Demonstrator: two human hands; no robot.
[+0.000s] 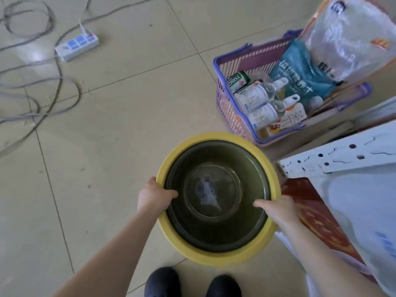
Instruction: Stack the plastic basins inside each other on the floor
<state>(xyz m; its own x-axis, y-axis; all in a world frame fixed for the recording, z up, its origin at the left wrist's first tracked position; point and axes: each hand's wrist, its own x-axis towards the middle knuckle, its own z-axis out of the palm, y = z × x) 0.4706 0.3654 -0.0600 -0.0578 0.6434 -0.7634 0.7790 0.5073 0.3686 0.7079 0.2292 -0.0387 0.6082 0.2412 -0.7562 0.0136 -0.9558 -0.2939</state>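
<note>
A person stands over two nested basins, holding them in front of the shoes. A dark basin [216,228], smooth, round and faintly see-through, sits inside a yellow basin [214,257] whose broad matte rim rings it all round. The pair seems to be lifted clear of the floor [120,116], though the wide lens makes that hard to judge.

The left hand [153,197] clamps the rims at 9 o'clock, thumb hooked inside the dark basin. The right hand [276,207] grips at 3 o'clock, thumb also inside. Both hands are closed on the rims.

To finish well, I would keep the pair level, lower it straight down, and press the inner basin evenly so it seats without tilting.

At 1 o'clock from the basins stands a purple slatted basket [227,101] of bottles and crinkled bags. At 3 o'clock lies a white perforated panel [334,151]. At 10 o'clock, well apart, a power strip [77,47] rests among looping grey cables on glossy beige tile.
</note>
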